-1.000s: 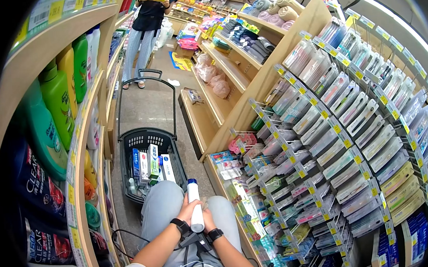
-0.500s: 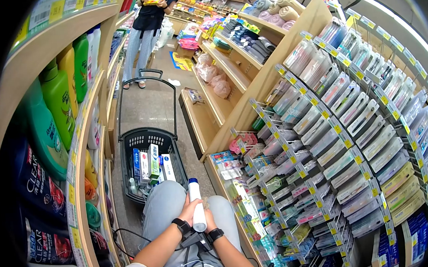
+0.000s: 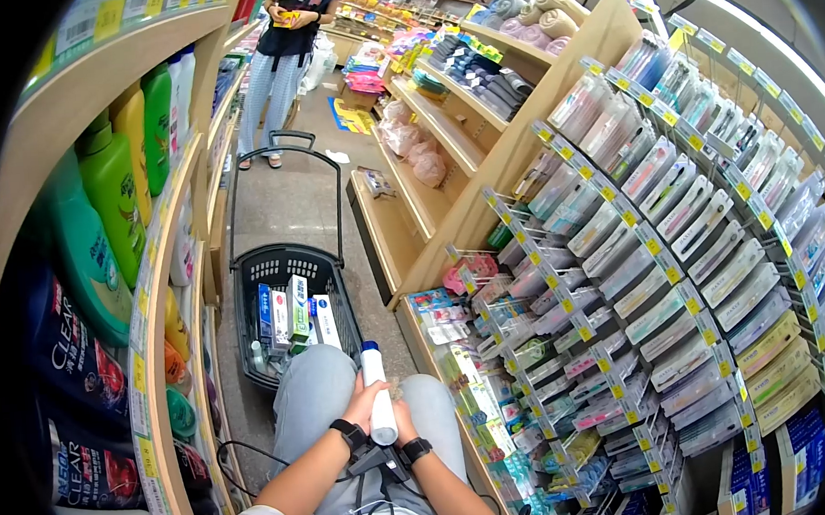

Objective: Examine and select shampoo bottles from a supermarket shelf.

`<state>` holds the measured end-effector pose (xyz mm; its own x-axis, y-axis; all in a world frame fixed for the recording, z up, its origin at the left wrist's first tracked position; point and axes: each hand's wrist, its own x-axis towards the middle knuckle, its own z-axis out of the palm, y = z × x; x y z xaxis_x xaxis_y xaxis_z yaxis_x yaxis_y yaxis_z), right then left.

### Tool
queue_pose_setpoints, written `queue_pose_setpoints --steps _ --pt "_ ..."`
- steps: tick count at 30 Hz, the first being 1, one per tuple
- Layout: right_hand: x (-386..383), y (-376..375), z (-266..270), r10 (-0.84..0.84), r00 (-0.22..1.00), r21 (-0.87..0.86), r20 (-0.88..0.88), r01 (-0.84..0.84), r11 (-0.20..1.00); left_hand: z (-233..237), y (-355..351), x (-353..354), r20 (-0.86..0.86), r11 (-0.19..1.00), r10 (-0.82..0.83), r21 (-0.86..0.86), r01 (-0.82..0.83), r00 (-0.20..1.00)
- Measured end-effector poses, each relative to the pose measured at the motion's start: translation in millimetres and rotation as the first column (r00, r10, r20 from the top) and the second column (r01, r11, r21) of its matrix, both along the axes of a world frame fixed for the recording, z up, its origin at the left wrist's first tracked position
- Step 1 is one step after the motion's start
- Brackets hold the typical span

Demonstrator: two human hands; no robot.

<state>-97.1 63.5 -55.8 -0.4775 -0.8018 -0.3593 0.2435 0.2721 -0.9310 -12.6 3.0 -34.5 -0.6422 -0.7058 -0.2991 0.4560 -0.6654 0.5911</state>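
Head view: narrow aisle floor [image 3: 284, 204] between shelves [image 3: 162, 304] and rack [image 3: 624, 271]. Basket [image 3: 279, 267] ahead, open floor beyond to person [image 3: 275, 66]. The left hand [image 3: 363, 404] and right hand [image 3: 403, 421] grip the bottle [image 3: 377, 389].

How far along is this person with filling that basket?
Done: several boxes stand in the black basket. In hand: left hand and right hand hold a white bottle with blue cap over the knees. Left: the bottle is not yet in the basket.

"CLEAR" on dark packs [image 3: 74, 362], left shelf [image 3: 149, 372]
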Motion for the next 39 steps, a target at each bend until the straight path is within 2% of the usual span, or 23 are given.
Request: queue_pose_setpoints --steps 2,3,6,7,8,12,13,14,16,18,19,20,23,26,28,31,34,37,39 --pt "0 -1 7 0.017 1.0 0.016 -0.025 -0.017 1.0 2 0 1 0.02 1.0 -0.002 0.001 0.002 1.0" --pt "0 -1 10 0.019 0.999 0.031 -0.026 -0.018 0.999 5 1 0 -0.017 0.998 0.038 0.054 -0.037 0.999" --pt "-7 0 -6 0.047 0.998 0.003 -0.034 -0.047 0.999 3 2 -1 0.016 0.998 0.039 0.039 -0.04 0.999" --pt "-3 -1 4 0.049 0.997 0.019 -0.053 -0.048 0.999 5 0 -1 0.038 0.999 0.026 0.019 -0.027 0.999" --pt "-2 -1 0 0.005 1.0 -0.014 0.015 -0.005 1.0 6 1 1 0.062 1.0 0.009 0.003 -0.009 0.998" --pt "-5 -1 -7 -0.023 0.998 -0.021 -0.051 0.022 1.0 1 -1 2 0.071 1.0 -0.002 -0.006 0.003 0.997" --pt "3 1 14 -0.043 0.991 0.037 -0.128 0.048 0.998 4 -1 4 0.077 1.0 -0.02 0.019 0.019 0.997" --pt "-6 -2 -8 -0.027 0.986 0.047 -0.165 0.035 0.998 6 0 5 0.058 0.999 0.011 0.038 -0.013 0.998" --pt "3 2 22 -0.005 0.972 0.061 -0.236 0.02 0.998 -2 1 2 0.046 0.999 0.007 0.051 -0.009 0.999" --pt "-4 0 8 0.007 0.967 0.07 -0.255 0.012 0.997 -8 0 0 0.041 0.999 0.026 0.044 -0.028 0.999" --pt "-15 -4 -24 0.013 0.941 0.056 -0.337 0.006 0.998 5 2 5 0.088 0.999 0.002 0.04 -0.006 0.996" --pt "-16 -5 -21 0.047 0.9 0.112 -0.434 0.002 0.994 8 2 7 0.101 0.999 0.003 0.032 -0.006 0.995" --pt "-22 -9 -31 0.083 0.863 0.126 -0.499 -0.023 0.992 0 -4 7 0.144 1.0 -0.023 -0.008 0.024 0.989" --pt "-20 -14 -20 0.123 0.815 0.141 -0.566 -0.051 0.989 3 -7 9 0.177 0.999 -0.044 -0.017 0.048 0.983" --pt "-14 -12 11 0.168 0.749 0.179 -0.641 -0.067 0.982 2 -9 10 0.163 0.998 -0.052 -0.017 0.056 0.985" --pt "-10 -14 21 0.15 0.793 0.154 -0.59 -0.072 0.986 0 -13 12 0.147 0.998 -0.06 -0.02 0.064 0.987" --pt "-10 -19 11 0.104 0.782 0.09 -0.614 -0.061 0.994 3 -13 14 0.135 0.998 -0.06 -0.024 0.064 0.989" --pt "-10 -18 24 0.172 0.782 0.18 -0.599 -0.077 0.981 8 -13 17 0.129 0.995 -0.078 -0.047 0.084 0.989" --pt "-12 -18 11 0.16 0.789 0.162 -0.593 -0.078 0.984 20 -9 19 0.161 0.994 -0.057 -0.077 0.07 0.985"
